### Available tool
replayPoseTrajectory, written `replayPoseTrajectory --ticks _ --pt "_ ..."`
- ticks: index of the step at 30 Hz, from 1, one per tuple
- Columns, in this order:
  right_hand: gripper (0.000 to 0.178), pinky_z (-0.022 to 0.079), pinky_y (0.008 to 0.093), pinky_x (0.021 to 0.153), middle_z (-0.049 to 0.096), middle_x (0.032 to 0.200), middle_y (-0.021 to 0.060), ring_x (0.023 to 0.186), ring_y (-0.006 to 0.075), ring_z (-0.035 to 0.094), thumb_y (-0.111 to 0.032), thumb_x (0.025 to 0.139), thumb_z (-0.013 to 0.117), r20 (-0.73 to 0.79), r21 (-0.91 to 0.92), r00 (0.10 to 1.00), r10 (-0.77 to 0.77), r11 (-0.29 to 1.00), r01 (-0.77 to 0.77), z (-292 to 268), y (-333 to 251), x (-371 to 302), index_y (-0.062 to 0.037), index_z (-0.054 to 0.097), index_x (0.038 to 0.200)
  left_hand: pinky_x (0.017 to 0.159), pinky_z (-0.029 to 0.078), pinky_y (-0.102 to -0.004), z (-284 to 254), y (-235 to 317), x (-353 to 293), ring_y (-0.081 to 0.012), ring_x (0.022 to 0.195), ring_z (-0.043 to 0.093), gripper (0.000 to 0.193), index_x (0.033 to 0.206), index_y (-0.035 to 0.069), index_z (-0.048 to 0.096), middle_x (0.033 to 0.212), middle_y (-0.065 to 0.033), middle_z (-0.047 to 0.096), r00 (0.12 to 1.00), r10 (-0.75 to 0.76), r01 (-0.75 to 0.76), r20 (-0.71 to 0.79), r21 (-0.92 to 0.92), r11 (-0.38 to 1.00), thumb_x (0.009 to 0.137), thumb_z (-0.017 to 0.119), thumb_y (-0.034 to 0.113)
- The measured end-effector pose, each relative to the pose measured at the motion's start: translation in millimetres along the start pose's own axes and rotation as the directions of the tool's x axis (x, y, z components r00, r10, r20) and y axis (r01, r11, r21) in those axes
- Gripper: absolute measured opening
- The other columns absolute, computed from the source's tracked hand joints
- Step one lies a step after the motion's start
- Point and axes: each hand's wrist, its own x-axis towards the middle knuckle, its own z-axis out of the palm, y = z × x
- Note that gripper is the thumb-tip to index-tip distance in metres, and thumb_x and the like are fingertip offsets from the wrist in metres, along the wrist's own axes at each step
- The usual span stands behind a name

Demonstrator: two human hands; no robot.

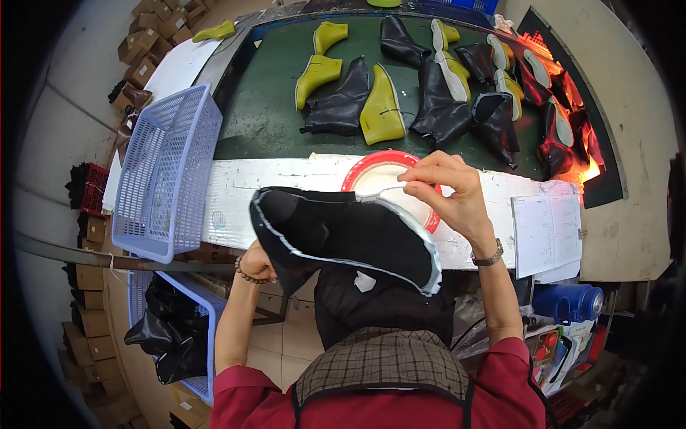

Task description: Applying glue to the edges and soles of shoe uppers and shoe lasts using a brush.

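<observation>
The green belt (264, 121) fills the upper middle, flat and dull, and carries a scatter of black and yellow-green boots (357, 100); those at its right end lie beside an orange glow (586, 168) whose source is hard to make out. Along its near edge runs a white ledge (286, 186), scuffed and smeared. A pale blue plastic basket (168, 168), lattice-walled, tips against the ledge's left end; a second one below holds black pieces, partly cut off by the arm.

The black boot upper (343, 236) is held up in front of the chest, sole side facing the camera, its edge rimmed with a pale grey band; the surface looks matte and soft; its lower part merges with dark fabric on the lap and the boundary is unclear.

The left hand (256, 266) comes up from below with a bead bracelet at the wrist; it is closed on the boot's lower left edge, the fingers mostly hidden behind the material. The right hand (450, 189), a metal watch on its wrist, arches over the boot's top right corner with fingers curled, pinching a thin white strip (382, 190) at the rim; exactly how the tips meet cannot be told.

Behind that hand a red-rimmed round bowl (371, 168) with a white inside sits on the ledge, half covered. Sheets of paper (547, 232) hang at the right.
</observation>
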Motion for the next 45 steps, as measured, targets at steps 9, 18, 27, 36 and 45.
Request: replayPoseTrajectory --ticks 9,18,27,36,45 --pt "0.014 0.038 0.0298 0.078 0.073 0.085 0.0022 0.078 0.0146 0.063 -0.011 0.08 0.082 0.036 -0.029 0.999 0.015 0.999 -0.014 -9.1 -12.7 3.1 -0.0094 0.081 0.094 0.04 0.021 -0.0262 47.3 17.3 5.8 -0.0089 0.043 0.037 0.06 0.128 -0.007 0.054 0.064 -0.0065 0.051 0.937 -0.243 0.202 0.25 0.18 0.963 0.069 0.051 -0.016" --pt "0.012 0.038 0.0302 0.082 0.072 0.085 -0.0006 0.081 0.0129 0.064 -0.014 0.081 0.083 0.135 0.008 0.986 -0.097 0.995 0.097 11.7 -17.6 29.8 -0.0108 0.081 0.092 0.039 0.024 -0.0258 91.6 15.7 13.8 -0.0085 0.043 0.038 0.079 0.139 0.0 0.045 0.063 -0.0046 0.05 0.853 -0.46 0.378 0.245 0.317 0.87 0.063 0.051 -0.018" --pt "0.017 0.04 0.0313 0.086 0.071 0.088 0.0019 0.087 0.0154 0.063 -0.009 0.074 0.086 0.025 0.007 0.999 -0.029 1.0 0.029 -4.6 2.7 6.4 -0.0098 0.081 0.091 0.039 0.018 -0.0263 44.1 22.7 -8.3 -0.0088 0.042 0.033 0.065 0.129 -0.009 0.055 0.072 -0.0115 0.058 0.956 -0.192 0.173 0.223 0.105 0.979 0.065 0.049 -0.016" --pt "0.018 0.038 0.0221 0.05 0.062 0.074 -0.0013 0.062 0.0047 0.054 -0.017 0.1 0.067 -0.246 0.369 0.774 0.584 0.795 -0.482 8.4 90.8 -77.1 -0.0014 0.074 0.107 0.041 0.039 -0.0296 47.2 47.1 -1.9 -0.0198 0.051 0.051 0.05 0.115 -0.006 0.062 0.086 -0.0166 0.068 0.986 0.072 -0.069 -0.148 0.028 0.997 0.067 0.052 -0.012" --pt "0.017 0.032 0.0197 0.05 0.051 0.073 -0.0059 0.059 0.002 0.041 -0.017 0.106 0.057 -0.364 0.342 0.676 0.641 0.767 -0.543 54.7 124.4 -118.3 -0.0004 0.062 0.11 0.055 0.058 -0.0328 -48.6 96.8 151.1 -0.0175 0.061 0.068 0.032 0.103 -0.006 0.07 0.083 -0.0104 0.071 0.565 0.723 -0.371 -0.397 0.66 0.653 0.072 0.064 0.002"
